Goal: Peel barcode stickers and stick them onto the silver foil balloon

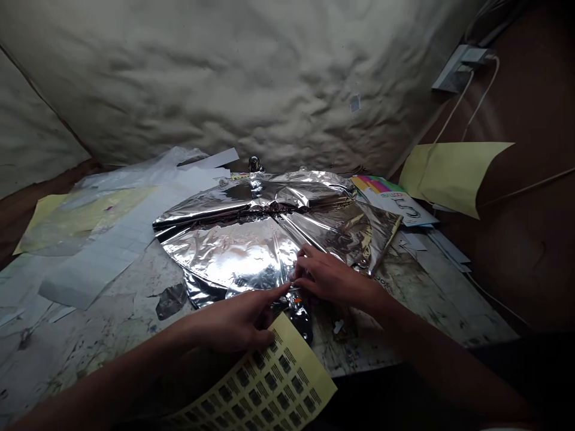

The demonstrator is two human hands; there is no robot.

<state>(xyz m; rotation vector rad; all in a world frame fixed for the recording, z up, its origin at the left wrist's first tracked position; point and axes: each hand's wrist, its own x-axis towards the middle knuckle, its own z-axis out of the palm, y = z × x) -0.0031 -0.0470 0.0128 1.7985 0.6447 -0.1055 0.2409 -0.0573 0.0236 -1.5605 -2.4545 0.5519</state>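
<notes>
"Where was the foil (233,254)?"
"Mid-table (126,317); probably light, slippery, easily creased; best taken by its near edge."
"Grip?"
"Left hand (240,320) pinched labels (278,380), index extended; right hand's (330,275) fingers bunched, pinch unclear."

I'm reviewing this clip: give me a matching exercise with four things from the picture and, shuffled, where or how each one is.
1. Yellow label sheet
2. Silver foil
3. White socket box
4. White card marked 5

A. Highest of the four, at upper right
B. Held in the left hand
C. Beside the foil, on its right
D. Crinkled, spread out beneath the right hand

Pairs: 1-B, 2-D, 3-A, 4-C
</notes>
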